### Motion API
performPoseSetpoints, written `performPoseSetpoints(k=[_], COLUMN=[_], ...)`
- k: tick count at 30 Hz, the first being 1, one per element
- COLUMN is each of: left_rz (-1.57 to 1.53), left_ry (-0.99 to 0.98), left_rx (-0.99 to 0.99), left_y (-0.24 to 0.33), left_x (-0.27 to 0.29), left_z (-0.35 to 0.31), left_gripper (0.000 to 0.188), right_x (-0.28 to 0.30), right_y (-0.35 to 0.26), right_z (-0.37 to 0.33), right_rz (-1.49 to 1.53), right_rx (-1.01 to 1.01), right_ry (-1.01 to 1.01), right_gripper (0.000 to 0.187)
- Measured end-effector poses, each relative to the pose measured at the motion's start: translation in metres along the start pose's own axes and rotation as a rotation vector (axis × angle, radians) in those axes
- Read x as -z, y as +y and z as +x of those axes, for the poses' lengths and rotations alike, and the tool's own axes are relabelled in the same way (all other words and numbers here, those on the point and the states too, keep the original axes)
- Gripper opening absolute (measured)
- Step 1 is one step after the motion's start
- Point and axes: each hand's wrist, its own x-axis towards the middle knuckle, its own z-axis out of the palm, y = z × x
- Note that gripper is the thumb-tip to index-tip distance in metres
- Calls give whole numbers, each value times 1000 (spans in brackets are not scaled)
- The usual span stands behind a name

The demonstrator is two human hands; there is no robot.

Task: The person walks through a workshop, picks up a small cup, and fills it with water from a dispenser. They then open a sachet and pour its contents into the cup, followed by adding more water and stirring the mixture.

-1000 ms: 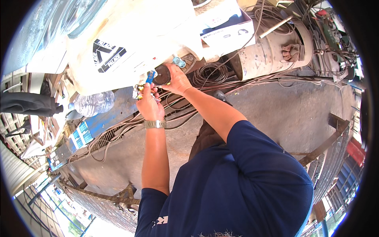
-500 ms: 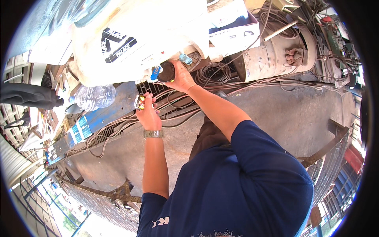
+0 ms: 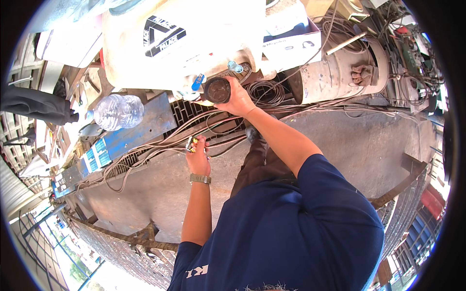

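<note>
Head view: work looks partway, both things in hand and neither yet set down; the dark round cup [image 3: 217,90], brown inside, sits in the right hand [image 3: 239,101], grip curled around its side, near a blue tag [image 3: 198,82]; the left hand [image 3: 198,159] pinches a small colourful packet [image 3: 192,144] (details unclear), a clear bottle [image 3: 119,112] lying further left
</note>
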Motion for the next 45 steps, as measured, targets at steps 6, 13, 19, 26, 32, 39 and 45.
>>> performPoseSetpoints(k=[6,13,19,26,32,39,45], left_rz=[-9,30,200,278,231,362,350], left_ry=[-268,-459,-686,-813,-931,-1004,-1164], left_rx=[-18,89,245,110,139,253,314], left_y=[19,5,-41,-66,-95,-154,-193], left_x=[-27,-42,-93,-257,-387,-508,-654], left_z=[8,-29,-56,-137,-241,-303,-348], left_gripper=[29,31,21,17,16,21,20], right_x=[55,185,315,458,569,694,831], right_y=[-27,-66,-63,-28,12,79,174], right_z=[-53,-159,-283,-411,-517,-580,-587], right_rz=[25,81,-15,-75,-126,-118,-221], right_rx=[75,51,-69,-150,-222,-329,-410], right_ry=[73,71,430,680,846,1040,1180], right_gripper=[101,102,98,104,101,100,101])
